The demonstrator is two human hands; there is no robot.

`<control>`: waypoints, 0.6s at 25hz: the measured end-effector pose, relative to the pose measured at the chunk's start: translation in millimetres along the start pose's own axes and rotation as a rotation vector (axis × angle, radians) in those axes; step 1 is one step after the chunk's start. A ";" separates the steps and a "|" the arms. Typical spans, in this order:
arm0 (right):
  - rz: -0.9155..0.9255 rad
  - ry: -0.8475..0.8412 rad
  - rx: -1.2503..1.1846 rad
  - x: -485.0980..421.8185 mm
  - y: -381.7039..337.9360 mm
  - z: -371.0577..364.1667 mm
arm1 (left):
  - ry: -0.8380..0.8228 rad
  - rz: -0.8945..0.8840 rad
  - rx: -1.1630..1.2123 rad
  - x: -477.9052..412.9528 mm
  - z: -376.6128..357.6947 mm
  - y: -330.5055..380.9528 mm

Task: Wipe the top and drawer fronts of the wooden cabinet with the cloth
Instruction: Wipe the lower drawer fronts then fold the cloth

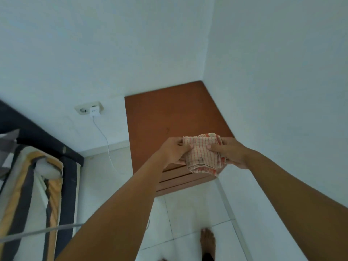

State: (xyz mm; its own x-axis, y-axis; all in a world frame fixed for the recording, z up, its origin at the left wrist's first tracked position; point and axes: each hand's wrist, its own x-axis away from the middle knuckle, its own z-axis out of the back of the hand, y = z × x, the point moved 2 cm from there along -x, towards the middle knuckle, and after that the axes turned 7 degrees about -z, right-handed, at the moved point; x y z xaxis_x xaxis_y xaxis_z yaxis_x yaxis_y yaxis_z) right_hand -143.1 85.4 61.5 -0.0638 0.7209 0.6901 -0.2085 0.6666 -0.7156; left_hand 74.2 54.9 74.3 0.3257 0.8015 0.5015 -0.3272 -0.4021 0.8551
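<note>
Two hands meet on the cloth (202, 153) in my head view: my left hand (176, 152) pinches its left edge, my right hand (228, 152) pinches its right, fingers pressed into the folds. The bunched cloth hangs in the air over the near edge of the cabinet (175, 115), apart from the wood as far as I can tell. The cabinet sits in the far right corner, its top bare, the drawers (180, 178) showing below the cloth. I judge I am readying the cloth, no wiping begun. Next I need it flat in one hand, lowered onto the top.
</note>
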 end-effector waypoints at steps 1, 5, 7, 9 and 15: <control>-0.003 0.046 0.006 -9.6 -2.9 10.4 | 0.008 0.027 0.018 -14.5 -6.1 1.9; -0.078 0.224 0.069 -61.2 -7.7 48.2 | 0.081 0.106 0.050 -87.4 -29.8 4.2; -0.112 0.289 0.145 -92.5 -7.8 68.8 | 0.106 0.155 0.051 -129.0 -44.1 3.0; -0.141 0.352 0.255 -119.6 -6.2 83.5 | 0.138 0.195 0.045 -161.7 -55.0 0.1; -0.148 0.455 0.467 -164.7 5.4 89.7 | 0.164 0.234 -0.023 -235.7 -80.7 -45.5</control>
State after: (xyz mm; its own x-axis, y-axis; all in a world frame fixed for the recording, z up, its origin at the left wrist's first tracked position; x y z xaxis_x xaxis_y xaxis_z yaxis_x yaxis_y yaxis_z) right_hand -221.3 -46.7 -46.4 0.3945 0.7045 0.5900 -0.5904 0.6863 -0.4247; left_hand -59.2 -80.1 -93.5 0.0919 0.7497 0.6554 -0.3971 -0.5760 0.7145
